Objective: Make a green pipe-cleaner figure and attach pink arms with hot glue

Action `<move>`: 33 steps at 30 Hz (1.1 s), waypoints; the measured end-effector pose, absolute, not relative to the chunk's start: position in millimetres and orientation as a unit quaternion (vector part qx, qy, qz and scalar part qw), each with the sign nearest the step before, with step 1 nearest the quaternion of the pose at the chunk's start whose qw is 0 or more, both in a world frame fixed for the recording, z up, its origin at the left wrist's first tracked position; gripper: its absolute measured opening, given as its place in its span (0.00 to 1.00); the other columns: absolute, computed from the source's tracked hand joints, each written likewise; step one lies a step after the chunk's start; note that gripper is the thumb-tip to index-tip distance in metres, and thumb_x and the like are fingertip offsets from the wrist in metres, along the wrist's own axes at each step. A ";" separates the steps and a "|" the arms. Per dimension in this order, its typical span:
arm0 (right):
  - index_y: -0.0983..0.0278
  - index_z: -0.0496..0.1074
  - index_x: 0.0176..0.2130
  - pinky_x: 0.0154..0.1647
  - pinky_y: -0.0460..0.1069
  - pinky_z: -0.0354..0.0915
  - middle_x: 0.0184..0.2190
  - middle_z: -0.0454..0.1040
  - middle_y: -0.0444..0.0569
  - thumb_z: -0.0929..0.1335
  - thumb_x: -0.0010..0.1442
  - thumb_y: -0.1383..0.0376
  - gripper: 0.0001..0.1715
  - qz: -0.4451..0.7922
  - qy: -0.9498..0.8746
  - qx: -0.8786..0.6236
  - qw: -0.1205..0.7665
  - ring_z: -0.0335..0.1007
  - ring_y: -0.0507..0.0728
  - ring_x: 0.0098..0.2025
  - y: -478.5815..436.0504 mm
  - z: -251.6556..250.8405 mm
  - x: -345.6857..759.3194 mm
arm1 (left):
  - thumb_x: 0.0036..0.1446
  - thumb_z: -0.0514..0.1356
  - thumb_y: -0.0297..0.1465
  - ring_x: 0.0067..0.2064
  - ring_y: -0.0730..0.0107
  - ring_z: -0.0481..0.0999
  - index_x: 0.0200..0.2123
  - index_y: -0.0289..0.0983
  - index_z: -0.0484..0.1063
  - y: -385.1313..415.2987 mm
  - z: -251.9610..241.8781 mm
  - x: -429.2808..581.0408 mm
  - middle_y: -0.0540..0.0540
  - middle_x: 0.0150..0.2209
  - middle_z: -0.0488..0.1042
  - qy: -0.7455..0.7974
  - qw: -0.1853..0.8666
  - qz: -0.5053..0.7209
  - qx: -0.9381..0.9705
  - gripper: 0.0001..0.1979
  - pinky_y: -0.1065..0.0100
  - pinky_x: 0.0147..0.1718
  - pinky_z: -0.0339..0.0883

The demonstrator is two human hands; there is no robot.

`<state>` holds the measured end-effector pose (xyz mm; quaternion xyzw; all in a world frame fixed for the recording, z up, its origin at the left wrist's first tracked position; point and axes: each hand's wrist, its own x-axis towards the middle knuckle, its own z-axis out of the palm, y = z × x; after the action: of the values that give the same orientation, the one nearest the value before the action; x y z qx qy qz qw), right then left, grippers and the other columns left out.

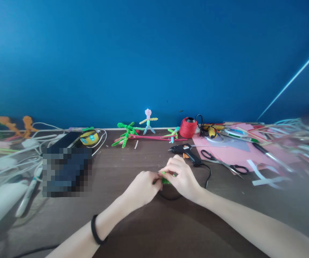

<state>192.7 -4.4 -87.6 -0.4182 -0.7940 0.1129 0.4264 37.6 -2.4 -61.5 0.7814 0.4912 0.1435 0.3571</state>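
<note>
Just right of the middle of the table, my left hand [144,187] and my right hand [181,176] meet at their fingertips. Between them they pinch a small green fuzzy piece [165,180], mostly hidden by the fingers. A black glue gun [188,152] lies just beyond my right hand, its cord running under the hands. Against the blue wall stand a green fuzzy figure [127,133] and a pink, yellow and blue figure [148,121]; a small green and blue one [173,134] is further right.
On the right are scissors [221,163], pink paper [210,145], white strips [264,179] and a red spool [188,128]. On the left lie a yellow tape measure [89,138], white cables [22,157] and a pixelated dark object [67,172]. Orange figures [28,126] stand at the far left.
</note>
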 end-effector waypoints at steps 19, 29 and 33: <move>0.63 0.72 0.30 0.35 0.50 0.59 0.25 0.68 0.46 0.65 0.57 0.65 0.07 0.188 -0.725 -0.425 0.508 0.62 0.53 0.30 -8.8 -84.4 190.7 | 0.52 0.53 0.35 0.15 0.83 0.45 0.25 0.35 0.62 -0.7 -67.6 43.2 0.59 0.14 0.51 0.435 0.638 0.408 0.487 0.09 0.75 0.16 0.39; 0.64 0.72 0.28 0.30 0.47 0.57 0.25 0.69 0.45 0.66 0.53 0.60 0.10 0.397 -0.616 -0.468 0.494 0.61 0.52 0.28 1.3 -91.2 194.6 | 0.53 0.54 0.34 0.14 0.85 0.46 0.27 0.35 0.62 3.2 -71.9 41.5 0.59 0.14 0.52 0.379 0.710 0.416 0.423 0.08 0.76 0.15 0.40; 0.65 0.71 0.26 0.29 0.47 0.55 0.24 0.68 0.44 0.68 0.50 0.59 0.10 0.463 -0.559 -0.453 0.519 0.59 0.51 0.27 6.8 -94.8 195.3 | 0.54 0.54 0.34 0.14 0.85 0.45 0.27 0.35 0.62 3.8 -73.0 40.8 0.59 0.14 0.52 0.349 0.740 0.403 0.411 0.08 0.76 0.15 0.41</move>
<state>195.3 6.8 -94.8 -0.4527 -0.5585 0.4627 0.5187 40.8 3.8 -73.0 0.4106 0.3485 0.4032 0.7398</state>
